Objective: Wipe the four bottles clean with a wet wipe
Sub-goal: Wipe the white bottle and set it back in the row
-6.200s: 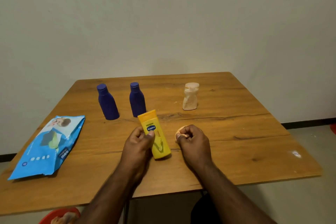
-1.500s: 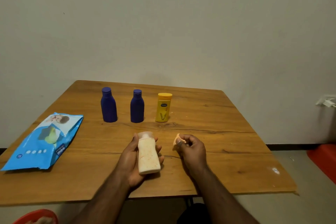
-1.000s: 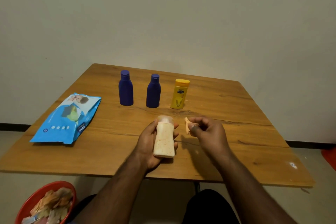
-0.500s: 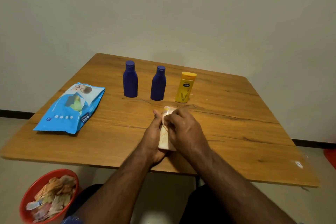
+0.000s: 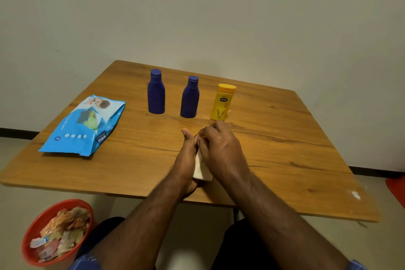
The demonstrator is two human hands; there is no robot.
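holding the cream bottle (image 5: 202, 171) in the left hand (image 5: 186, 160) grip, right hand (image 5: 219, 147) curled over it.

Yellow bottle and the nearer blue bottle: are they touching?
Apart. The head view shows bare table between the yellow bottle and the blue bottle beside it, both standing upright.
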